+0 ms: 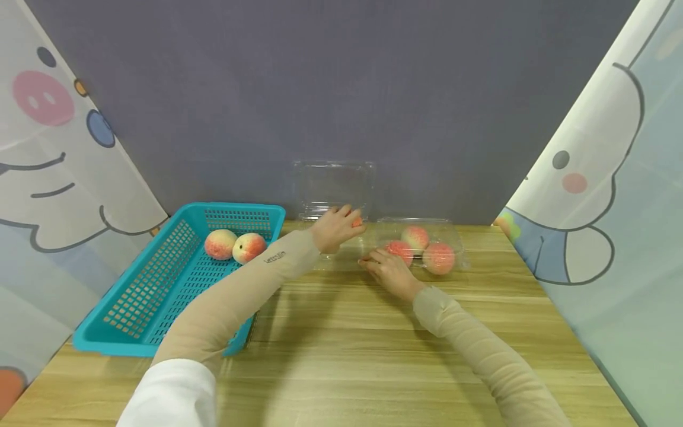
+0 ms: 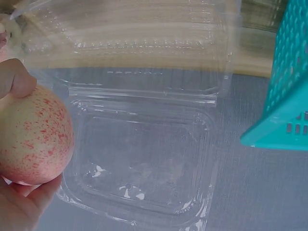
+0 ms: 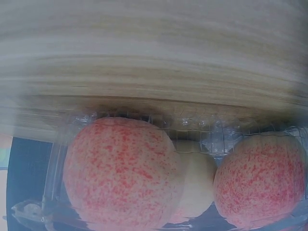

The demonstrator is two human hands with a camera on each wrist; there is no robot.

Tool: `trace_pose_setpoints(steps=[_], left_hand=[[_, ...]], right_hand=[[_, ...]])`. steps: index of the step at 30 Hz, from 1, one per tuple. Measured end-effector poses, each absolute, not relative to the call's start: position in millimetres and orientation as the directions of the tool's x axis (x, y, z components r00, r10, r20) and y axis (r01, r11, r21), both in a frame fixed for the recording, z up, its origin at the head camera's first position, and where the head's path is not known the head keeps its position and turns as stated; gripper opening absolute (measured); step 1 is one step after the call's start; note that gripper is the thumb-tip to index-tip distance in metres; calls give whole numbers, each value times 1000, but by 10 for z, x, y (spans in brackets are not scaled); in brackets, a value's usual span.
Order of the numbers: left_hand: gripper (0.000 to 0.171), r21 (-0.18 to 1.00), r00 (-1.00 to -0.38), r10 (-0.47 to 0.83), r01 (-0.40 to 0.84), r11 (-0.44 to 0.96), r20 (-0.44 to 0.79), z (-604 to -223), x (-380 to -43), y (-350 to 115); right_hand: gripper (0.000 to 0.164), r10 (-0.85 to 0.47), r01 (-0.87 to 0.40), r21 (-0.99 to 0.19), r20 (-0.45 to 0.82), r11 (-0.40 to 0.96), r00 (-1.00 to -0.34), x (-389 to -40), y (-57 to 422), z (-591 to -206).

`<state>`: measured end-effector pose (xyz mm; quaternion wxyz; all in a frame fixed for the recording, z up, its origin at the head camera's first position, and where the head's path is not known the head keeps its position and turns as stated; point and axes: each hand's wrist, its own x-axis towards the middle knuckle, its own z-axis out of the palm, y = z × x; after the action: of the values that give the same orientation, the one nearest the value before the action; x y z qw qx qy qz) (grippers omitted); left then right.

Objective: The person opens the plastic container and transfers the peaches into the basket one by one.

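My left hand (image 1: 336, 230) grips a peach (image 2: 36, 137), pale with red speckles, at the right side of an open clear plastic clamshell box (image 1: 334, 185). The box's lid stands raised against the grey backdrop. My right hand (image 1: 392, 273) is at the front left corner of a second clear plastic box (image 1: 456, 237), its fingers bent toward the gap between both boxes. Whether those fingers pinch an edge I cannot tell. Inside the second box sit three peaches (image 3: 122, 173), seen through the plastic. The right wrist view does not show the hand.
A turquoise plastic basket (image 1: 160, 350) stands on the left of the wooden table (image 1: 341, 367), with two peaches (image 1: 235, 246) near its back right corner. My left forearm passes over the basket's right side. A grey backdrop (image 1: 341, 89) rises behind the table.
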<state>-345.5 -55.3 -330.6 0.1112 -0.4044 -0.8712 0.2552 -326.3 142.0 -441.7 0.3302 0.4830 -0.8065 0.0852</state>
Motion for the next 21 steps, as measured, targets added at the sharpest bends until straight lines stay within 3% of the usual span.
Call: trace_pose_setpoints(steps=[12, 21], left_hand=[[58, -512, -577, 815, 683, 521, 60, -3314, -3365, -720], [57, -512, -626, 780, 662, 548, 26, -3215, -3236, -826]], right_hand=[[18, -723, -835, 191, 619, 516, -306, -3283, 1416, -4427], [20, -721, -840, 187, 625, 510, -299, -3280, 1415, -4426]])
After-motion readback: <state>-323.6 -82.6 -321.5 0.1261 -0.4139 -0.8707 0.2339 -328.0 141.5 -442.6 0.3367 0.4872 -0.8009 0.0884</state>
